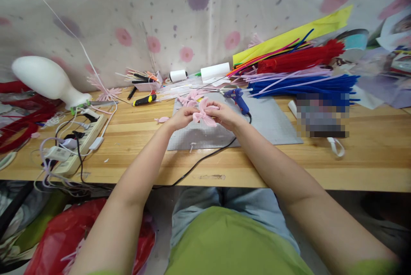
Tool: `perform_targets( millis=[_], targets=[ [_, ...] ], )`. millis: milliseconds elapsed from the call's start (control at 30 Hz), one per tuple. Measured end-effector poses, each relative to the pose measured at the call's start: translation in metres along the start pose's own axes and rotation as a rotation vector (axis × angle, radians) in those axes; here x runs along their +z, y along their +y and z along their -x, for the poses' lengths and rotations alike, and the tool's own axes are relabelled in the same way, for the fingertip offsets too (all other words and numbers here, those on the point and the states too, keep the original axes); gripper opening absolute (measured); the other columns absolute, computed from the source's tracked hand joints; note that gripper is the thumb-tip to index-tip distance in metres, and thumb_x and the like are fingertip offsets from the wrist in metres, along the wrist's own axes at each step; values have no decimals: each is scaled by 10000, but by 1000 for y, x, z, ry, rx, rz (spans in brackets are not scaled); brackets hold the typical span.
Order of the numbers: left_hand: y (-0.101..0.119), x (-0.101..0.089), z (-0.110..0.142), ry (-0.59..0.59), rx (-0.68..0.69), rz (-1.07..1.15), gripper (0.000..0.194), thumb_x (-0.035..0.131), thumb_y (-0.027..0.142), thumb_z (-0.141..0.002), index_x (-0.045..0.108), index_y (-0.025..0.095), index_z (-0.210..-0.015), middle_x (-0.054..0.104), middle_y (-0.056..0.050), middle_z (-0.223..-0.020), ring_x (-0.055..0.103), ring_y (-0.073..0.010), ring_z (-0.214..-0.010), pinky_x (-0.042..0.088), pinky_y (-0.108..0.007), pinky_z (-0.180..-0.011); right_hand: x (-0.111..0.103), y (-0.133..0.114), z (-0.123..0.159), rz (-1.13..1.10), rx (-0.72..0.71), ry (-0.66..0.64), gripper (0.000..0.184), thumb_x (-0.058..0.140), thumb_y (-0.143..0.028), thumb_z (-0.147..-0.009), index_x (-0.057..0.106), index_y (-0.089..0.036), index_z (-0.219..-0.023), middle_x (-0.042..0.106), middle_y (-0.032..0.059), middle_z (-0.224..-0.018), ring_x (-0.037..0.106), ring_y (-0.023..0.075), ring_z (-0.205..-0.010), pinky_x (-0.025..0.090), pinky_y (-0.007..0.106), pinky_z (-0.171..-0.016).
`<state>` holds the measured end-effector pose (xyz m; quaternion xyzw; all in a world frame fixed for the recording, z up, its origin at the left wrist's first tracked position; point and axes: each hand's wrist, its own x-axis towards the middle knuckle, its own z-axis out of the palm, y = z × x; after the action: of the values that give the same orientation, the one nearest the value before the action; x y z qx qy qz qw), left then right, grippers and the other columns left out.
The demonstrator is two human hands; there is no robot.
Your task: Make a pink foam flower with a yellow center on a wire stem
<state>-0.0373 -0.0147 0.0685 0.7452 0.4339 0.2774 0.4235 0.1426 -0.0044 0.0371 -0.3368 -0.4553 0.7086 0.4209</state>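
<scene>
A pink fuzzy flower [204, 114], its petals apparently bent from pipe cleaners, is held up over the grey cutting mat [266, 121]. My left hand [183, 116] pinches it from the left side, and my right hand [221, 114] grips its right edge. The fingertips are partly hidden behind the petals. Just behind my hands, more pink petal pieces [192, 96] lie on the mat. A single pink petal [162, 119] rests on the wood left of my left hand. Beyond my right hand lies a blue glue gun [237, 99].
Blue pipe cleaners [302, 84] and red ones [298, 59] are heaped at the back right. A black cord [205, 157] crosses the table's front. At left are a power strip [80, 146], a white lamp [48, 78] and a yellow-black utility knife [144, 100].
</scene>
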Motion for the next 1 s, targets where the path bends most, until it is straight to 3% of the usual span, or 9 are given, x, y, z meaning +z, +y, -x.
perform_targets(
  millis=[233,400,533,633,800,1000],
  targets=[
    [1,-3,-7,132,-76,138,133,661,264,-651,640,134,-630,618,-3,-631,539,-105,-625,425,-232,-633,-11,7,-9,-239,81,62,249,658,-413,-766,537,-203,-822,626,-20,-720,591,100,-616,490,227,-608],
    [19,-14,-17,348,-14,110,188,710,295,-655,607,139,-675,613,3,-646,564,-113,-654,442,-243,-676,-14,2,-4,-303,56,24,482,424,-688,-814,519,-220,-883,629,26,-731,609,149,-658,534,298,-676],
    [30,-33,-28,530,-21,-95,165,638,262,-740,576,156,-630,583,-1,-588,591,-132,-670,447,-238,-678,-11,2,-1,-295,66,6,484,377,-665,-849,534,-211,-899,627,35,-746,598,137,-634,525,273,-638],
    [34,-45,-35,631,-26,-125,137,600,238,-776,599,161,-663,609,-16,-611,619,-147,-737,462,-238,-716,-11,6,-2,-250,60,-16,473,371,-643,-867,548,-205,-897,628,35,-751,591,128,-625,520,259,-627],
    [43,-44,-38,633,-132,84,153,614,232,-787,604,138,-667,578,-7,-567,633,-137,-656,508,-274,-737,-11,8,-1,-256,76,-22,412,419,-578,-883,563,-193,-861,633,28,-723,586,114,-597,515,245,-608],
    [51,-24,-36,509,-261,682,119,556,133,-840,575,119,-723,597,-20,-635,667,-131,-754,529,-307,-840,13,5,4,-103,107,-75,236,578,-401,-853,610,-170,-818,679,46,-760,617,115,-644,519,242,-643]
  ],
)
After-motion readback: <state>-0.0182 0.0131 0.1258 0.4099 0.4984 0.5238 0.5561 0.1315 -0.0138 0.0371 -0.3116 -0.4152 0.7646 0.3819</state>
